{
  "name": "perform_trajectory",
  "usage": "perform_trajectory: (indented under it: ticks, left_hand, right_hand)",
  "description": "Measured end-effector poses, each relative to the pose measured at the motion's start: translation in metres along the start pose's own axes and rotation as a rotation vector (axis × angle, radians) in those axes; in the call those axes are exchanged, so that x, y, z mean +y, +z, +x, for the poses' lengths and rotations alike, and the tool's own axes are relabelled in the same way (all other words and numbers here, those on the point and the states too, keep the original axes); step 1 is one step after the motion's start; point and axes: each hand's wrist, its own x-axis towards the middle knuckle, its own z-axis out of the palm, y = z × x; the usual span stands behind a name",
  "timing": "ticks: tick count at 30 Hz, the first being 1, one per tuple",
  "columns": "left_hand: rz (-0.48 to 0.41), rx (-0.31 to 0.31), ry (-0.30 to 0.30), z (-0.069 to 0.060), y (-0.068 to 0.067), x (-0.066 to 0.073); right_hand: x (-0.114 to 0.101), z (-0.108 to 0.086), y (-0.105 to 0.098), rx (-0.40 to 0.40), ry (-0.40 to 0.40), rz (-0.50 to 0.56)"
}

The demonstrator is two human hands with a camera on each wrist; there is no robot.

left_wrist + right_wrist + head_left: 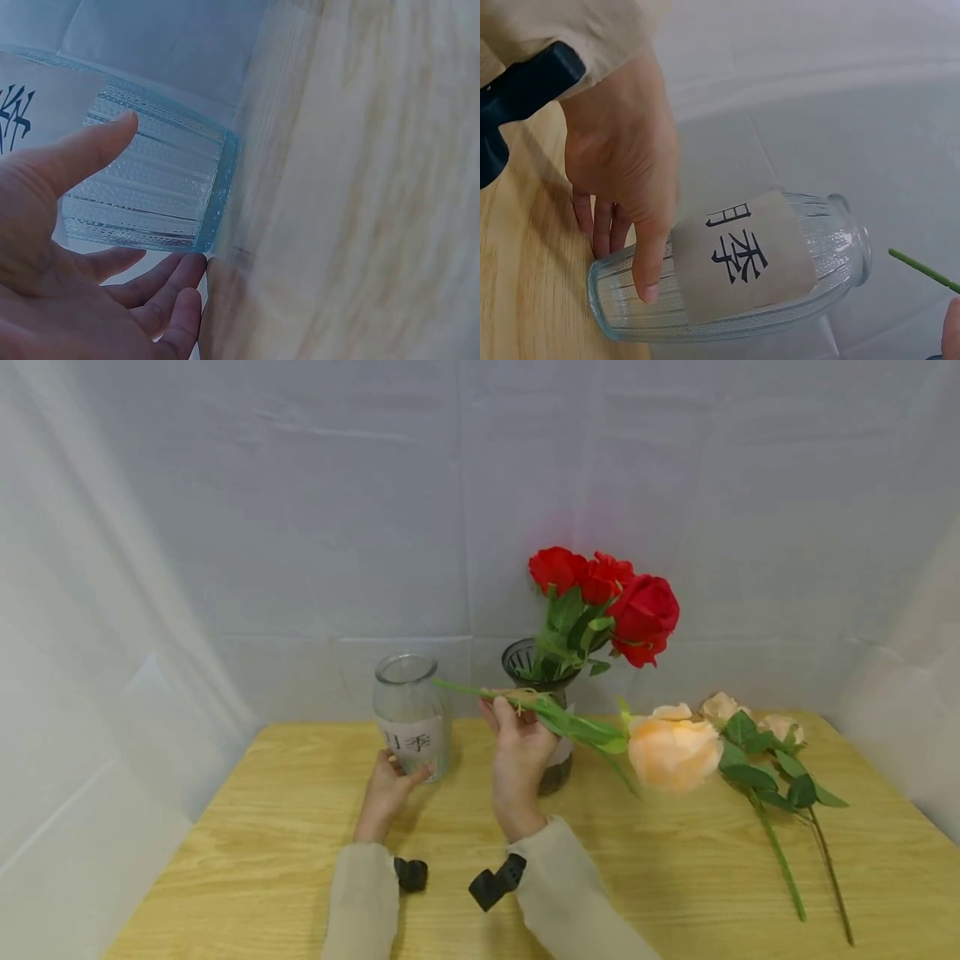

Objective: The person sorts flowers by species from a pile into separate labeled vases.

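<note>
A clear ribbed glass vase [408, 702] with a paper label of black characters [742, 255] stands upright at the table's back edge. My left hand [386, 793] holds its lower part, the thumb [97, 150] on the front and the other fingers on its far side. To the right, my right hand [521, 760] pinches the green stem of a peach rose [675, 747]. That stem lies nearly level, its cut end [911, 262] close to the vase mouth and its bloom off to the right. Only a bit of the right hand shows in the right wrist view.
Behind my right hand, a dark glass vase [557, 777] holds several red roses [645, 618]. Two pale peach roses [780, 731] with leafy stems lie on the right of the wooden table [262, 852]. A white cloth [337, 527] hangs behind.
</note>
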Motion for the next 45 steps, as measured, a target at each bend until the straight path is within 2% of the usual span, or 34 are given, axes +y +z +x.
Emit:
perform_trajectory:
  ticks: [8,27,31,36,45]
  left_hand:
    - [-0.007,0.012,0.015,0.002,0.002,0.003]
    - [0.024,0.016,0.053,0.003,0.001,0.005]
    - [0.023,0.007,0.052,0.004,0.0,0.004]
    - [0.029,-0.01,0.032,0.001,-0.001,0.002]
    - [0.03,0.006,0.033,0.001,-0.001,0.0]
  right_hand:
    - [0.007,0.004,0.008,-0.079,-0.02,-0.089]
    - [0.019,0.025,0.031,-0.236,-0.091,-0.389]
    - [0.022,0.03,0.037,-0.263,-0.071,-0.483]
    - [0.026,0.038,0.042,-0.338,-0.041,-0.621]
    - [0.027,0.049,0.049,-0.409,0.123,-0.825]
